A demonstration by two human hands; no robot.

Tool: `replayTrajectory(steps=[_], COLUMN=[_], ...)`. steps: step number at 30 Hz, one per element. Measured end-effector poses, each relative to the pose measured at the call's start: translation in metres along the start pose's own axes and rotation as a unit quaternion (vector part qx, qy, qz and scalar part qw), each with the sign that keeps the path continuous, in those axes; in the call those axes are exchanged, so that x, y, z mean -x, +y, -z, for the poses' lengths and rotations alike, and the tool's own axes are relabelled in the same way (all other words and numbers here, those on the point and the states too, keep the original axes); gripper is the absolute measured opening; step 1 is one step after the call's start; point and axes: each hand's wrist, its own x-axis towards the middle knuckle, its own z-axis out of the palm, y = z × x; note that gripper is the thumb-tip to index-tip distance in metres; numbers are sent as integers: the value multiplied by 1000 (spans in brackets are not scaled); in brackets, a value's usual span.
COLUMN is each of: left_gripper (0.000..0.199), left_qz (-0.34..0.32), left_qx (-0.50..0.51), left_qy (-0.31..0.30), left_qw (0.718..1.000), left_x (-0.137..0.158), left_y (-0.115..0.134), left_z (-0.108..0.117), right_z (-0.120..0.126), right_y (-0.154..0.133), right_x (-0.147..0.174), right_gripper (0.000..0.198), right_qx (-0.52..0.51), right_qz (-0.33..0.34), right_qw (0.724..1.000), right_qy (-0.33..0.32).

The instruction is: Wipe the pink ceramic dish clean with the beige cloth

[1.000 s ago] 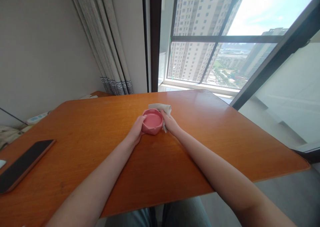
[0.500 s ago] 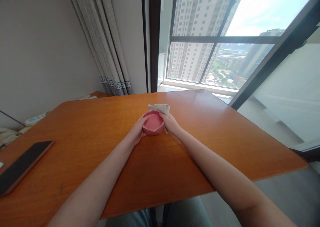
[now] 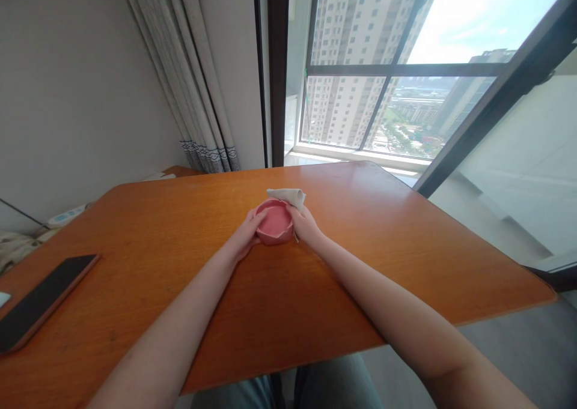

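Observation:
A pink bowl (image 3: 276,221) with an angular rim is tilted toward me above the middle of the wooden table (image 3: 180,229). My left hand (image 3: 246,233) grips its left side, thumb over the rim and fingers underneath. At the right side of the bowl, my right hand (image 3: 305,221) is closed around a pale cloth (image 3: 288,196). Part of that cloth sticks out behind the far rim, and a corner hangs below the hand. The right thumb lies at the rim; the other right fingers are hidden behind the cloth and bowl.
A long black-topped pad (image 3: 45,301) lies at the table's left, with a white object (image 3: 3,299) beside it. A power strip (image 3: 67,215) is beyond the left edge. A grey curtain (image 3: 180,66) and a large window (image 3: 387,69) stand behind the table.
Both hands have shifted slightly left together with the bowl and cloth. The grips look the same.

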Motion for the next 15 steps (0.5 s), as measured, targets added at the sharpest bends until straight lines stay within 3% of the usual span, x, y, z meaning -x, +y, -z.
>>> replayTrajectory(steps=[3,6,10,15], left_gripper=[35,29,35,42], left_qz=[-7,-40,-84,-17], left_qx=[-10,62,81,20], left_qy=[51,89,60,10], left_qw=[999,993,991,1000], left_x=[-3,-5,-2,2], left_y=[-3,-1,4,4], left_z=[-2,-4,-5,-5], right_z=[-7,-23,-35,-19], right_y=[-5,-13,-14,-11], right_x=[5,18,28,16], right_gripper=[37,48,57,48], right_qx=[-1,-14,-23,-33], right_qz=[14,39,41,10], right_qw=[1000,999,998,998], right_qy=[-10,5,31,51])
